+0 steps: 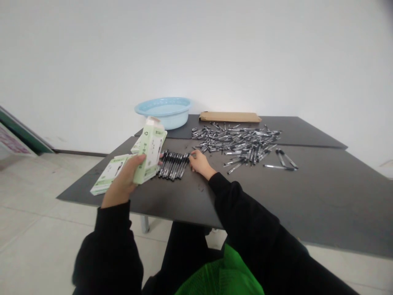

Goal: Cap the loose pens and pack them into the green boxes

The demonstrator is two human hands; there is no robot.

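My left hand grips a light green and white carton, held tilted above the table with its upper end flap open. Beside the carton, a row of black-and-clear pens lies side by side on the table. At the right end of that row is my right hand, its fingers curled and pinched at the upper part of the last pen. The fingertips partly hide what they grip. Flat green and white cartons lie stacked behind and left of my left hand.
A large heap of loose pens spreads across the dark table, with a few stray pens to its right. At the back stand a light blue basin and a flat brown cardboard piece, near the white wall.
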